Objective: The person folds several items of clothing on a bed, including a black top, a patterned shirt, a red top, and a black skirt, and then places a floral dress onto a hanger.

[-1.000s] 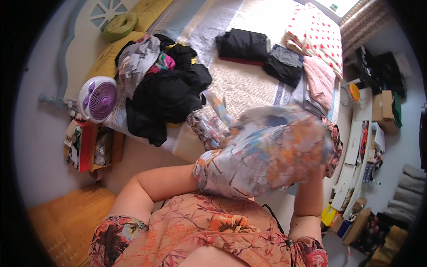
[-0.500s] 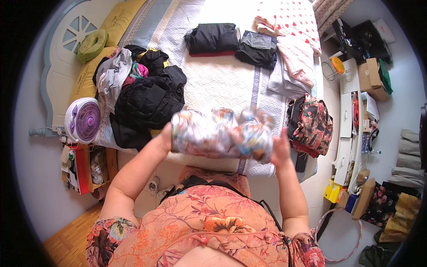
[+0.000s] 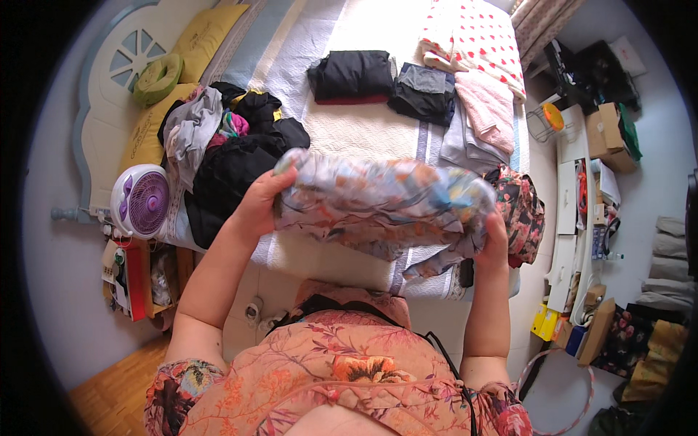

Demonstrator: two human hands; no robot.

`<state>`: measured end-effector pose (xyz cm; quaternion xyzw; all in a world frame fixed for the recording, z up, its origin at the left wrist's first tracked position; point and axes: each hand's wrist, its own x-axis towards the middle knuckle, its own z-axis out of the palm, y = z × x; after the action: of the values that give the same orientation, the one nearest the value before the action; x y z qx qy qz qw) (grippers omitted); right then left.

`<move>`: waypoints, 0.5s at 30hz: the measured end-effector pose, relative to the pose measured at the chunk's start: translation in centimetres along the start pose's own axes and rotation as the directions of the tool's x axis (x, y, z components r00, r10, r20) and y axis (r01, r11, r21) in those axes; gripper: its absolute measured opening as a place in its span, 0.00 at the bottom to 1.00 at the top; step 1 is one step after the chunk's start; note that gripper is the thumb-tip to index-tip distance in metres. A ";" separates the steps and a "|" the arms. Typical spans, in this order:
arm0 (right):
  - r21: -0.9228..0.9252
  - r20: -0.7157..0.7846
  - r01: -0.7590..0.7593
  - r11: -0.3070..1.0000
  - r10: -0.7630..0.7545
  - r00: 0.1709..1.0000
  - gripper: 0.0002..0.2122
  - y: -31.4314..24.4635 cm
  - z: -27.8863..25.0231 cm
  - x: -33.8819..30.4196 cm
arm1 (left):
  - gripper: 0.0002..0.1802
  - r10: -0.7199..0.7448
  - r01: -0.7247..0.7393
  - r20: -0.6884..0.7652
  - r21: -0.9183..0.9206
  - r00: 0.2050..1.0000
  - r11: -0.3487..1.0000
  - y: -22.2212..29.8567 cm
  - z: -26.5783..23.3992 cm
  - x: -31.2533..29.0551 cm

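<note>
Stretched between my two hands is a light multicoloured patterned garment (image 3: 385, 200), held up over the near edge of the bed; motion blurs it, so I cannot tell its exact kind. My left hand (image 3: 263, 195) grips its left end, and my right hand (image 3: 494, 238) grips the right end. A loose flap hangs from its lower right. Beyond my left hand lies a heap of dark and grey clothes (image 3: 236, 160). Just past my right hand sits a stack of floral clothes (image 3: 520, 211), partly covered by the garment.
Folded black clothes (image 3: 352, 75), folded dark grey clothes (image 3: 425, 91) and a pink towel-like cloth (image 3: 486, 109) lie on the quilted bed (image 3: 349, 134). A heart-print blanket (image 3: 476, 33) is at the far right. A purple fan (image 3: 142, 201) stands left; a white cabinet (image 3: 567, 196) right.
The garment has been pulled wider and slightly raised, with a flap now dropping at its right. My left hand has moved up, and my right hand outward to the right.
</note>
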<state>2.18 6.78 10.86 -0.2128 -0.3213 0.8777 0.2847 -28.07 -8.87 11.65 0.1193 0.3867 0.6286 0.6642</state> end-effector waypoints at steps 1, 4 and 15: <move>0.039 0.089 0.057 0.998 -0.060 0.994 0.22 -0.3 0.9 -0.1 | 0.20 0.048 -0.045 0.046 -0.068 0.998 0.997 0.6 1.7 -0.2; -0.706 -0.211 -0.135 0.695 -0.024 0.977 0.23 2.7 -0.7 0.6 | 0.20 -0.108 0.065 0.040 0.572 0.993 0.818 -0.4 0.4 1.3; -0.348 0.124 0.265 0.899 -0.236 0.964 0.28 -8.5 3.3 -3.3 | 0.16 0.156 -0.209 0.184 0.315 0.970 0.926 6.6 6.8 -0.2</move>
<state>5.88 8.58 19.62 -0.1837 -0.5128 0.7674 0.3382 -28.46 -5.66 20.57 0.3135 0.4211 0.6025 0.6012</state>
